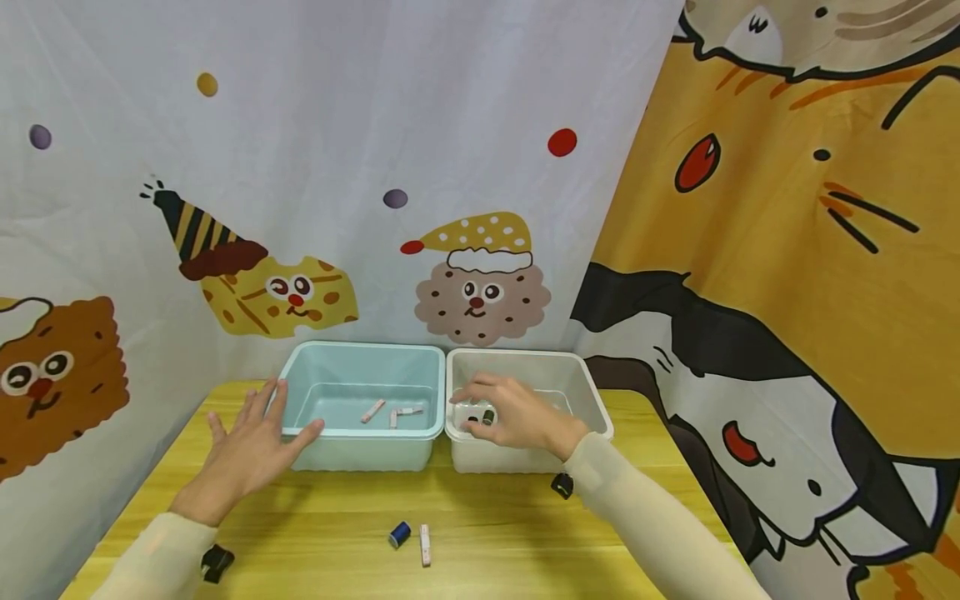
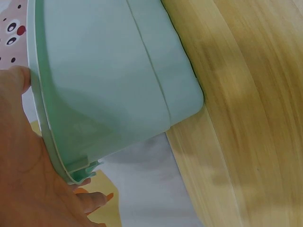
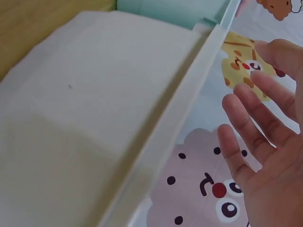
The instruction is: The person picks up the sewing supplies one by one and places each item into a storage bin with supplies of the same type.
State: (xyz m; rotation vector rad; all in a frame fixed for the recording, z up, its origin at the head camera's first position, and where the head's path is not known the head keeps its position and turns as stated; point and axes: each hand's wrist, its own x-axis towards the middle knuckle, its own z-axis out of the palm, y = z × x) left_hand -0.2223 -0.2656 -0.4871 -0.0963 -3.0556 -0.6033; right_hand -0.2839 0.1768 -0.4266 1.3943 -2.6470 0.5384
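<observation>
My left hand [image 1: 251, 446] rests with spread fingers at the near left corner of the light blue bin [image 1: 360, 454]; in the left wrist view its thumb touches the rim. Inside that bin lie a few small pink-and-white strips [image 1: 372, 411]. Over the white bin [image 1: 517, 458] hovers my right hand [image 1: 517, 412], thumb and fingers apart. A dark green thread spool [image 1: 488, 417] shows below its fingers in the bin, beside a dark item partly hidden. The right wrist view shows nothing in the right hand [image 3: 274, 127].
On the wooden table [image 1: 322, 533] in front of the bins lie a blue thread spool [image 1: 400, 534] and another pink-and-white strip [image 1: 425, 545]. The two bins stand side by side against a printed curtain [image 1: 465, 100]. Another curtain [image 1: 750, 208] hangs along the right.
</observation>
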